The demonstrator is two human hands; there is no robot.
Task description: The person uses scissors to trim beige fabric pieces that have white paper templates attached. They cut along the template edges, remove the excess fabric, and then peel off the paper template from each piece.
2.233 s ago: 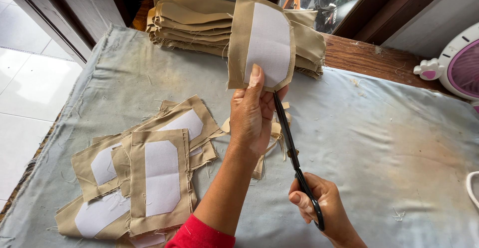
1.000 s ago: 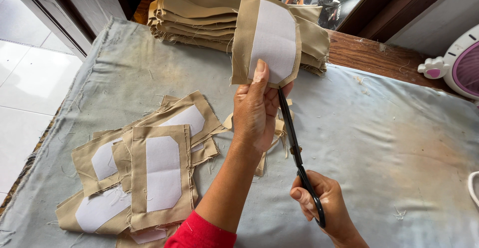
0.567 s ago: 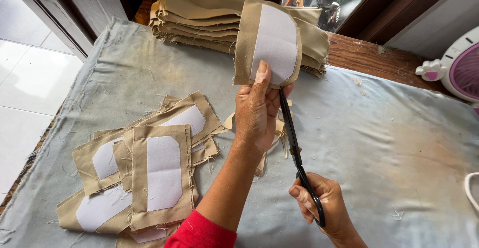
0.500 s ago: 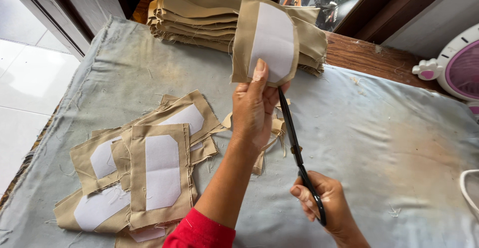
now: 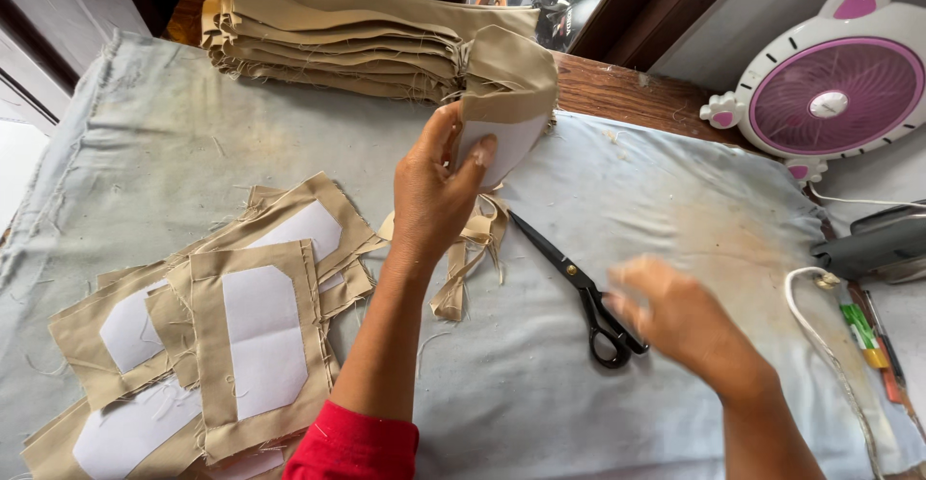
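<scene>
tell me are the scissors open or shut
Shut. The scissors lie flat on the grey cloth, blades together in one dark line, loops beside the blurred right hand, which does not visibly grip them.

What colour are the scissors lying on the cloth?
Black scissors, with a small brass-coloured pivot; head view.

Two bare forearms in the head view, left hand (image 5: 434, 191) with short plain nails and no rings, a bright red sleeve edge near that elbow, right hand (image 5: 680, 321) motion-blurred, bare wrist, no sleeve showing
</scene>
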